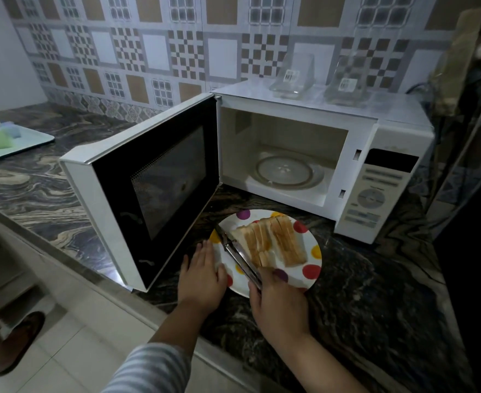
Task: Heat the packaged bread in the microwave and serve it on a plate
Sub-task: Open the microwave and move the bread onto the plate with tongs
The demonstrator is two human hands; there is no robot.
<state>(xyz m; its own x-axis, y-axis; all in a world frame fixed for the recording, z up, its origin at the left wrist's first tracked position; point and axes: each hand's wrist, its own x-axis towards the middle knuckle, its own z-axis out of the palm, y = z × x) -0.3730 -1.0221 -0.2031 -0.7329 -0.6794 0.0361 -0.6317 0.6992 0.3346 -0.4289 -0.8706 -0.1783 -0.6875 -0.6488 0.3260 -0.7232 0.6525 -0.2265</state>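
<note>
Several bread slices [273, 242] lie fanned on a white plate with coloured dots [310, 268], which rests on the dark marbled counter in front of the white microwave [389, 154]. The microwave door [148, 188] stands wide open to the left, and its glass turntable [284, 170] holds nothing. My right hand [279, 302] grips metal tongs [238, 253] that lie across the plate's left side, next to the bread. My left hand [201, 275] rests flat with fingers spread at the plate's left rim.
Two clear plastic sandwich packs [293, 78] [347, 83] stand on top of the microwave. A pale tray with coloured items [12, 143] sits at the far left of the counter. Dark cables and a rack are at the right. The counter edge runs diagonally below my arms.
</note>
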